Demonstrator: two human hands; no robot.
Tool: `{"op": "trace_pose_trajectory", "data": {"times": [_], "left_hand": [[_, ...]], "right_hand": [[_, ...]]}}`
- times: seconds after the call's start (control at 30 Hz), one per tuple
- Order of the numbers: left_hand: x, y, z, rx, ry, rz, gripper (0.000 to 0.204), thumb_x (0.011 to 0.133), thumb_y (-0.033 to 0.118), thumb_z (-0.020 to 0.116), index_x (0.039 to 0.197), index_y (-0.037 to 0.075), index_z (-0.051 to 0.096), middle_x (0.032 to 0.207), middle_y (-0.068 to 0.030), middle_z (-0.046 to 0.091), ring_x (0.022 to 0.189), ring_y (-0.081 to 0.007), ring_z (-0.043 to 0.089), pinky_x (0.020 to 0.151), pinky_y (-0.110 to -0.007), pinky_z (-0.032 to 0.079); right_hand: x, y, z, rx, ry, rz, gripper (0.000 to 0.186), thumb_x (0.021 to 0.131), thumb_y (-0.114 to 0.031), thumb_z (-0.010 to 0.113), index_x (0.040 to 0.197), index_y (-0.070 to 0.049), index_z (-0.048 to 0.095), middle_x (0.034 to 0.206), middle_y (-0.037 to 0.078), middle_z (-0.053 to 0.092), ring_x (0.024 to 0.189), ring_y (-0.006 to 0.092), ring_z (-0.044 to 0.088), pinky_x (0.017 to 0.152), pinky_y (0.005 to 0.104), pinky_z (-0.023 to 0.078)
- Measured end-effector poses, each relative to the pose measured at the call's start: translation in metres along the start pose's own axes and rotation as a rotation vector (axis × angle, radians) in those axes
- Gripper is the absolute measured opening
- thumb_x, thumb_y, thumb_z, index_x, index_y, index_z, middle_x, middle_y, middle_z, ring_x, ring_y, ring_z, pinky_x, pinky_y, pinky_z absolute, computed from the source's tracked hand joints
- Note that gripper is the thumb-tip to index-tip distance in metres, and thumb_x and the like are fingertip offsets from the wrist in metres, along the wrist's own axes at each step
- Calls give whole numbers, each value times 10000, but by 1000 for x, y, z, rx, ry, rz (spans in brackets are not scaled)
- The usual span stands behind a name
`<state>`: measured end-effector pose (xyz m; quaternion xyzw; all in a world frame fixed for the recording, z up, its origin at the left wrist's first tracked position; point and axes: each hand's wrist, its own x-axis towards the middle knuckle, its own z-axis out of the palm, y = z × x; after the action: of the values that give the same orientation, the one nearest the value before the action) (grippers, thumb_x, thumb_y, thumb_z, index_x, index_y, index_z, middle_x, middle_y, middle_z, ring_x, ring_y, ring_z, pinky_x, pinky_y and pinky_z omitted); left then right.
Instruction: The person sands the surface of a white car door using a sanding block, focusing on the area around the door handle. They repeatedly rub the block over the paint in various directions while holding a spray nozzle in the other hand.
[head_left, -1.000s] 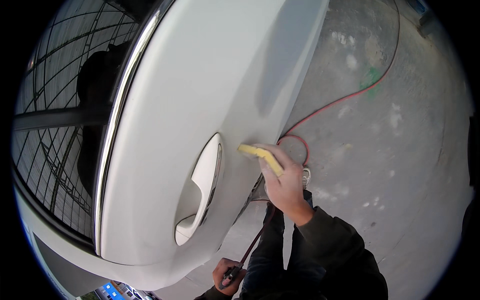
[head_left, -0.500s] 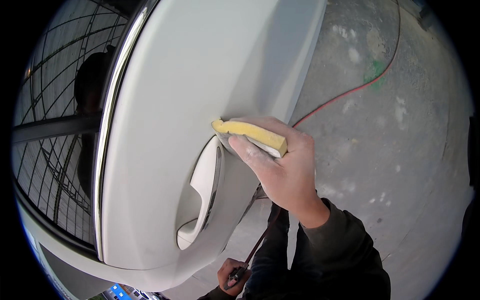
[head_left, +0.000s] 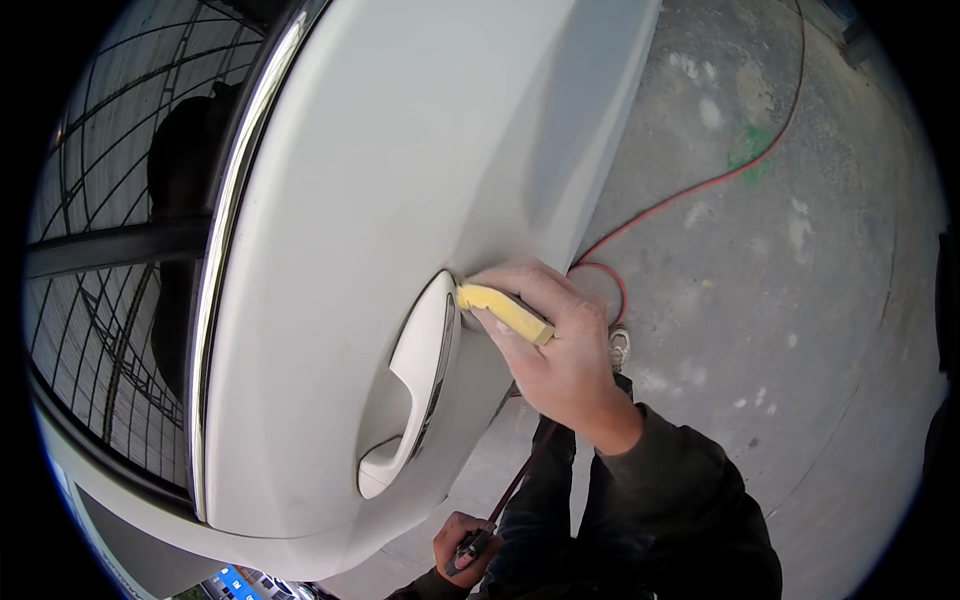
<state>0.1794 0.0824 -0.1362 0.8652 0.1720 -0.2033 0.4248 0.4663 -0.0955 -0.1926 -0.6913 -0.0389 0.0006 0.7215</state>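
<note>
My right hand (head_left: 570,365), dusted white, pinches a yellow sanding sponge (head_left: 512,314) between thumb and fingers. The sponge is against the white car door (head_left: 390,170), just beside the top end of the white door handle (head_left: 418,370) with its shiny trim strip. Its working face is mostly hidden by my fingers. Lower down, close to my legs, my left hand (head_left: 452,532) is closed around what looks like an air blow gun (head_left: 470,548), dark in colour, with a thin reddish hose running up from it.
The car's dark window (head_left: 110,330), edged by a chrome strip (head_left: 240,180), lies on the left. A red hose (head_left: 690,190) curves over the grey, white-spotted concrete floor (head_left: 780,300) at right. My shoe (head_left: 620,348) shows below the door's edge.
My right hand and the sponge have moved down and slightly right, alongside the handle's top end, and the sponge has tilted. My left hand has barely moved. A hose loop and my shoe now show.
</note>
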Motion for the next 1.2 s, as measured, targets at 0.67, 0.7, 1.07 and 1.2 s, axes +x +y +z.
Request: {"op": "trace_pose_trajectory", "data": {"times": [0.67,0.7,1.07,1.2], "left_hand": [[1,3,-13,96,-85,-69,185,737,12,744,851,94,623,832,-70,656,743,-252,643,677,-367,502],[2,5,-12,74,-42,-50,182,735,13,744,847,94,625,833,-70,656,742,-254,641,677,-369,501],[2,7,-7,-12,30,-96,169,750,23,744,839,91,619,834,-68,646,744,-236,648,681,-357,511],[2,-1,-14,21,-11,-19,165,756,25,741,839,92,615,838,-69,641,737,-237,647,673,-357,509]], "right_hand": [[26,22,1,125,36,-91,186,784,-57,786,914,-11,661,894,76,635,777,206,607,697,319,481],[27,18,2,161,77,-72,188,780,-51,788,910,-9,660,896,76,634,777,204,608,697,315,481],[10,10,7,275,191,229,175,813,-59,776,958,-14,689,887,58,656,766,173,638,703,307,508],[15,-20,21,48,337,-18,194,827,-49,760,1008,-17,697,967,108,688,816,233,675,722,318,519]]}}
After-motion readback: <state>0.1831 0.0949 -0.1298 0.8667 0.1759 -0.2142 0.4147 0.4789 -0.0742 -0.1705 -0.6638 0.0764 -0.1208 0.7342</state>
